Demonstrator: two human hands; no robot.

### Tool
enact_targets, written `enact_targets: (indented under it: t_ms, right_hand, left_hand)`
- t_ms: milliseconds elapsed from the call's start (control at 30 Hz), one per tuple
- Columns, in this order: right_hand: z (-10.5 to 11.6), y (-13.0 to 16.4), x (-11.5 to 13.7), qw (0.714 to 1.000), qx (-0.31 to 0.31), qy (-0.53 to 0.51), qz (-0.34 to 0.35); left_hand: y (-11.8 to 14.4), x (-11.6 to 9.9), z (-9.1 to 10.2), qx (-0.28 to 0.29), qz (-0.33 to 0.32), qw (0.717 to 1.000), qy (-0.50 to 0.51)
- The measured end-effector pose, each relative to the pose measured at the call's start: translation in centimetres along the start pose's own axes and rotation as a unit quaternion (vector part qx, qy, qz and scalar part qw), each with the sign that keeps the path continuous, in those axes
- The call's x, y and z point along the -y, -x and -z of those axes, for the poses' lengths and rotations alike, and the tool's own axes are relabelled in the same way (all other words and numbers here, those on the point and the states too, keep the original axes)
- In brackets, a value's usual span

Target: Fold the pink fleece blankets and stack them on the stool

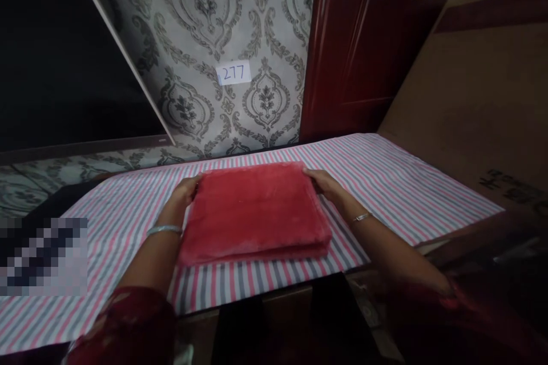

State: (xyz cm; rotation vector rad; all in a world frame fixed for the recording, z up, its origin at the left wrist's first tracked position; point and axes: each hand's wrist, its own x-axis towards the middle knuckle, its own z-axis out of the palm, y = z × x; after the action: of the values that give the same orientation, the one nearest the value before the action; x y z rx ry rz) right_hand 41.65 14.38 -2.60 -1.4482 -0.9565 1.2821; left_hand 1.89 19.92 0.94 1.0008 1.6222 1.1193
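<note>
A folded red plush cloth (257, 211) lies flat on the striped tablecloth in the middle of the view, its layers showing along the near edge. My left hand (188, 187) grips its far left corner, with the fingers partly hidden behind the edge. At the far right corner, my right hand (323, 183) holds the same cloth, thumb on top and the other fingers mostly out of sight along the side.
Pink, grey and white stripes cover the tablecloth (368, 182). A large dark screen (72, 63) stands at the left. To the right is a big cardboard box (479, 97), beside a dark red door (351, 40). Patterned wallpaper behind bears a paper label (233, 72) reading 277.
</note>
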Motion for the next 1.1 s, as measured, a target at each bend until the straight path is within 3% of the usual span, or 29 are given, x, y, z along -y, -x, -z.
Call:
enact_targets:
  t_ms: [100,233,400,500,600,733,867,1000,1100]
  right_hand:
    - [1.2,4.3,-1.1,0.997,0.072,-0.015,0.031]
    - [1.7,8.7,-3.7,0.989,0.13,-0.004,0.066]
    - [1.6,10.4,-6.7,0.991,0.08,-0.029,0.103]
    - [1.8,10.8,-7.8,0.993,0.062,-0.04,0.094]
    - [2.3,11.8,-8.4,0.988,-0.005,0.007,0.156]
    - [2.9,14.1,-9.2,0.951,-0.06,0.126,0.276]
    - [2.8,15.1,-10.1,0.874,-0.038,0.269,0.403]
    - [2.5,14.2,-10.3,0.829,-0.052,0.324,0.452]
    - [2.5,13.3,-9.1,0.817,-0.077,0.321,0.473]
  left_hand:
    - [4.4,1.2,1.9,0.033,0.026,0.999,0.002]
    - [9.5,4.7,3.6,0.076,-0.005,0.997,-0.028]
    - [10.7,8.1,2.9,-0.007,-0.083,0.995,-0.046]
    - [10.8,8.7,2.6,0.0,-0.07,0.998,-0.001]
    - [12.2,8.9,3.4,-0.01,-0.085,0.995,0.044]
    - [15.3,9.9,5.6,-0.022,-0.178,0.984,-0.014]
    - [17.3,11.3,6.9,0.021,-0.261,0.949,-0.178]
    - [16.8,11.7,7.1,0.004,-0.354,0.892,-0.281]
    - [15.6,10.7,7.1,-0.013,-0.381,0.88,-0.284]
